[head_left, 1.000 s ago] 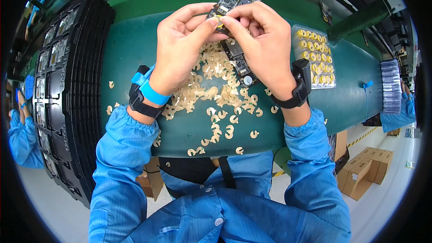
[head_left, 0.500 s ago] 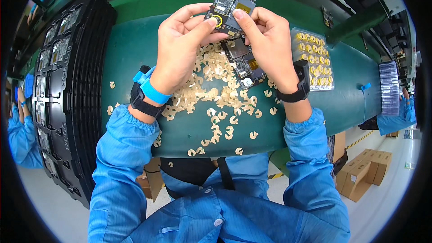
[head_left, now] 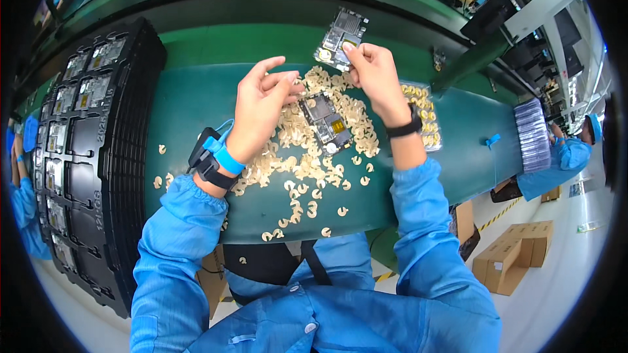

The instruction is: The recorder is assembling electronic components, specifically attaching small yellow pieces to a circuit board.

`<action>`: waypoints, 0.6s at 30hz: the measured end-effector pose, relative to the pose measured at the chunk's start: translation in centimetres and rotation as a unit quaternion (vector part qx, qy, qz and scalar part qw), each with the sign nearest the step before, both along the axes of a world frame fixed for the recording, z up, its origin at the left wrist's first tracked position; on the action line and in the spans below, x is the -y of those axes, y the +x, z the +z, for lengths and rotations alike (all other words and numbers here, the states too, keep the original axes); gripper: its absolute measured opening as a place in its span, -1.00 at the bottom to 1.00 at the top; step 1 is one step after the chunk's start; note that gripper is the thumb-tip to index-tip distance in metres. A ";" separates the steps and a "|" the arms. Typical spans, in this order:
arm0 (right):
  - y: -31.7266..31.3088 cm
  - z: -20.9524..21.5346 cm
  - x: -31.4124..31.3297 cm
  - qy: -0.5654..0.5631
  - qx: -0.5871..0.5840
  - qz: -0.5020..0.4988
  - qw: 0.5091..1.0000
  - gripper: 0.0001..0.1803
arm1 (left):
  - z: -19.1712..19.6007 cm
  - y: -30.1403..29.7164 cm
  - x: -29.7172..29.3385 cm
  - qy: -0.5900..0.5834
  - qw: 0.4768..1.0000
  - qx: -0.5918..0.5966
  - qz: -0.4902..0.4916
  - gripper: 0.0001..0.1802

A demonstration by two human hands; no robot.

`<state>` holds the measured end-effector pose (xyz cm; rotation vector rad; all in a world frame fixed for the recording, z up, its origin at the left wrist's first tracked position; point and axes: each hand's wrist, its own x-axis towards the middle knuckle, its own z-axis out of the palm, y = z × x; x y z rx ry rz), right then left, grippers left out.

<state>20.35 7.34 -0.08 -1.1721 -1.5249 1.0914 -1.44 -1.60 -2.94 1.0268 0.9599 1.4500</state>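
To my left a stack of black moulded plastic trays (head_left: 98,157) stands on the bench, and several of the top tray's square pockets hold small grey circuit boards (head_left: 91,88), while others lower down look bare. On my right, just past my wrist, a clear shallow plastic tray (head_left: 425,121) holds rows of small yellow ring-shaped parts.

My right hand (head_left: 376,78) pinches a small rectangular circuit board with silver shielding (head_left: 340,39) by its near edge, thumb and fingertips closed on it, holding it up over the far green edge of the dark green conveyor belt (head_left: 190,111). My left hand (head_left: 258,111) is released and holds nothing; its fingers are spread and half curled above the heap of pale beige C-shaped plastic clips (head_left: 294,150).

Half a second ago both my hands gripped this board together near the middle of the belt; now the left has let go and dropped back, and the right has carried the board out alone.

A second circuit board, dark with a gold patch (head_left: 325,124), lies flat on the heap between my hands. The clips look smooth and matt, scattered loosely toward the belt's near edge. The belt is plain and slightly glossy. A blue strap and a black band (head_left: 212,157) sit on my left wrist, and a black watch band (head_left: 405,127) on my right.
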 end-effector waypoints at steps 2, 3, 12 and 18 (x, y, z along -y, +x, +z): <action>1.4 0.5 -3.9 0.010 0.168 -0.012 0.986 -0.52 | -0.3 -0.6 0.0 0.019 0.999 -0.034 0.000 -0.56; 1.7 0.8 -5.9 -0.036 0.174 0.003 0.984 -0.49 | -0.7 -0.9 0.1 0.021 0.999 -0.031 0.002 -0.56; 3.3 -3.3 -8.1 0.284 0.335 -0.177 0.881 -0.70 | -2.7 -1.2 -0.5 0.045 0.988 -0.143 0.017 -0.72; 0.0 2.0 10.2 0.074 0.432 0.078 0.896 -0.58 | -1.2 0.5 0.7 0.145 0.956 -0.252 -0.031 -0.82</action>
